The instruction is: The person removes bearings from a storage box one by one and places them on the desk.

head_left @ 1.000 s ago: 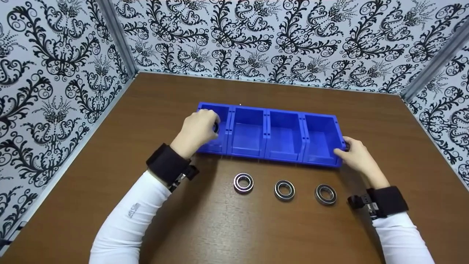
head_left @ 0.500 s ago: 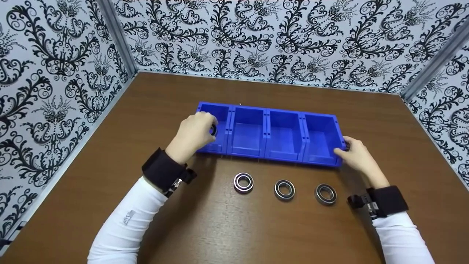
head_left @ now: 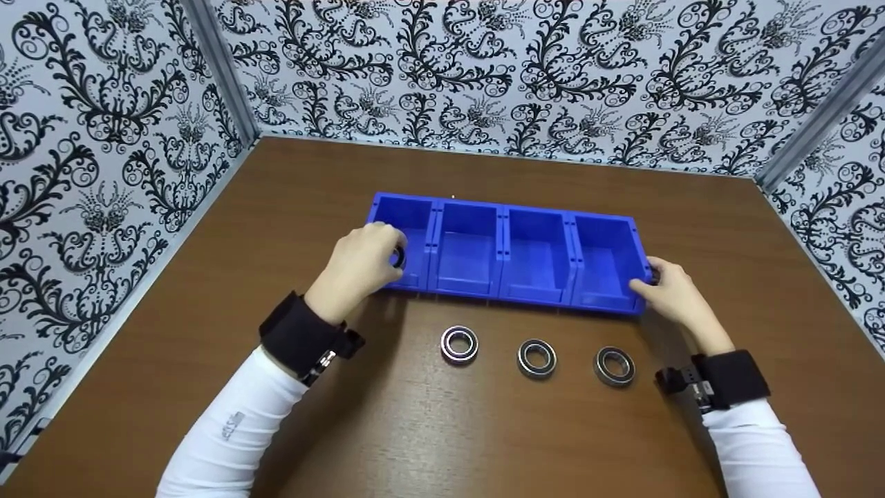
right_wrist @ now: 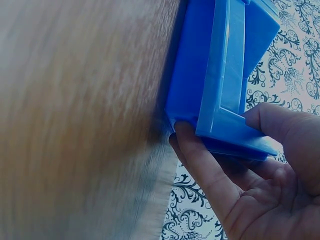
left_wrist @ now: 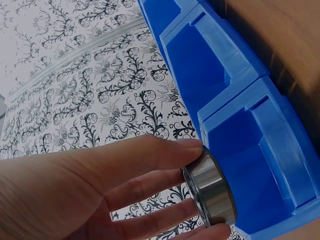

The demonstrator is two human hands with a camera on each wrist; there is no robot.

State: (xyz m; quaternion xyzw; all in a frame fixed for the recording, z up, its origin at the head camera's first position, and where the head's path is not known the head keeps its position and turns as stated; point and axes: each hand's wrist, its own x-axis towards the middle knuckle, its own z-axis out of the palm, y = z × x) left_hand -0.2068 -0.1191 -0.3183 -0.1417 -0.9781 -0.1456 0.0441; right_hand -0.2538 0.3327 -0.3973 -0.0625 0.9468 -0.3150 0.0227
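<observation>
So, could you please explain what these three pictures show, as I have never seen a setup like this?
No machine here: a person works with bare hands, wearing three cameras. The wide picture comes from the head; the close-ups come from each wrist. On the brown table stands a blue tray with four compartments. Three metal bearing rings lie on the table in front of it. The left hand pinches a fourth bearing at the leftmost compartment. The right hand grips the tray's right end, thumb and fingers around its corner. Patterned walls surround the table.

Four metal rings are showing: three lying on one table, one in fingers. One blue tray is offering four compartments.
</observation>
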